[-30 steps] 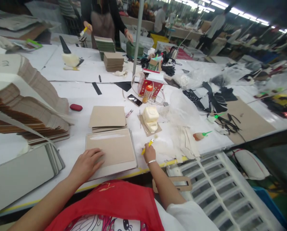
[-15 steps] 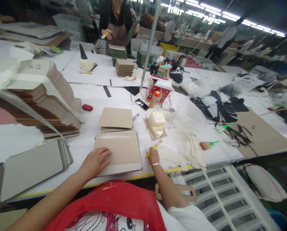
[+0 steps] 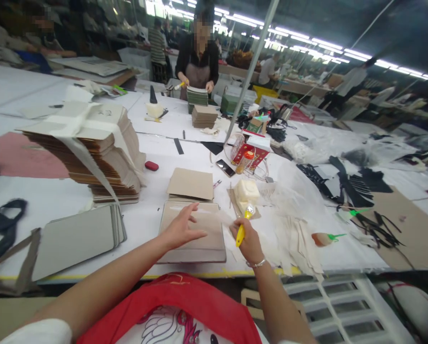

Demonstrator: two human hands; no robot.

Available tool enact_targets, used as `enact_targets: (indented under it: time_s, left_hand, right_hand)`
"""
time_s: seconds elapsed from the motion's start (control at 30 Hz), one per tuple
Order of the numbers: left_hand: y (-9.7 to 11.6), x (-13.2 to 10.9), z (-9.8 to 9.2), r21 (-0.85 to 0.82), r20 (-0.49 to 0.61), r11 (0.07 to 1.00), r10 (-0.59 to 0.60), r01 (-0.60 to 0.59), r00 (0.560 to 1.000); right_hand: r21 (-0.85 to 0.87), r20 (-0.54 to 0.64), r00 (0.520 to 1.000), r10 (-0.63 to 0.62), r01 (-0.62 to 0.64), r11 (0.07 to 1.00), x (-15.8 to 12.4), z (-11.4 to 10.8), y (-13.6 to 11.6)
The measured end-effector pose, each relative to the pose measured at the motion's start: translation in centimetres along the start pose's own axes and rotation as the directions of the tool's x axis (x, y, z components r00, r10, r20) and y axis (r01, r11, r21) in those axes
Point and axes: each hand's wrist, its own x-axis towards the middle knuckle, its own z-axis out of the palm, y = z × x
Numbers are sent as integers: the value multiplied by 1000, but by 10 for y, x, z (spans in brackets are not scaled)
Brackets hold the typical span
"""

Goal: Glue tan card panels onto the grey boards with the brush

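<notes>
My right hand (image 3: 249, 241) is closed round a yellow-handled brush (image 3: 240, 235), its metal collar pointing up and away from me. Just beyond it stands a cream-coloured tub (image 3: 246, 192) on a small brown board. A pale, blurred strip shows between this hand and the work; I cannot tell what it is. My left hand (image 3: 182, 228), fingers spread, is over a beige sheet (image 3: 210, 234) that lies on a grey-edged board (image 3: 194, 258). Whether its fingertips touch the sheet is unclear. Behind this board lie more beige boards (image 3: 190, 183), with a whitish streak near the front sheet's far edge.
Grey boards (image 3: 76, 239) and a strapped stack of brown card (image 3: 108, 165) stand at left. Farther off are a red case (image 3: 151, 166), a phone (image 3: 225, 167) and a jar (image 3: 245, 162). Cloth strips (image 3: 300, 243) lie right. Across the table a co-worker (image 3: 198, 57) handles green boards.
My left hand has come up off the sheet's left side and moved over it, fingers spread. My right hand has turned the brush more upright. The view has shifted left.
</notes>
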Motion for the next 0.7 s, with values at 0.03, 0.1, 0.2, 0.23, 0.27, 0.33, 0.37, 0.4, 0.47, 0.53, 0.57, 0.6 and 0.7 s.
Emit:
enact_targets:
  time_s: [0.03, 0.1, 0.2, 0.23, 0.27, 0.33, 0.37, 0.4, 0.47, 0.53, 0.57, 0.6, 0.7]
  left_hand:
    - [7, 5, 4, -142, 35, 987, -68, 72, 997]
    - [13, 11, 7, -356, 152, 911, -164, 209, 975]
    - [2, 8, -1, -492, 196, 817, -232, 301, 953]
    - [-5, 5, -6, -520, 155, 798, -261, 303, 953]
    - [-12, 1, -11, -550, 103, 778, -296, 302, 950]
    - [-29, -6, -23, -607, 17, 732, -377, 310, 926]
    - [-36, -8, -28, -620, -8, 716, -413, 320, 911]
    - [-43, -10, -33, -613, -30, 717, -442, 332, 897]
    - [-55, -9, -41, -511, -96, 783, -463, 356, 881]
    - [-62, -5, -48, -315, -196, 876, -436, 365, 878]
    - [-65, -2, -51, -207, -247, 908, -409, 365, 878]
    - [-67, 1, -54, -107, -296, 927, -375, 360, 878]
    - [-72, 11, -61, 117, -420, 932, -267, 343, 868]
  right_hand:
    - [34, 34, 999, -35, 34, 999, 4, -5, -15]
    - [83, 121, 988, -100, 91, 992, 10, -7, -38]
    - [89, 244, 957, -157, 139, 986, 15, 2, -53]
    - [80, 275, 947, -163, 147, 986, 17, 7, -53]
    - [68, 299, 940, -161, 147, 987, 19, 11, -52]
    - [34, 322, 937, -134, 129, 991, 23, 20, -47]
    - [14, 323, 940, -111, 112, 994, 26, 23, -44]
    - [-5, 319, 944, -83, 89, 996, 29, 27, -41]
    - [-34, 292, 956, -28, 40, 999, 38, 34, -36]
    - [-52, 250, 968, 16, -3, 999, 49, 43, -32]
    - [-63, 223, 974, 36, -22, 998, 55, 48, -31]
    - [-78, 197, 979, 52, -38, 996, 60, 53, -30]
    - [-134, 142, 987, 75, -56, 989, 73, 68, -27]
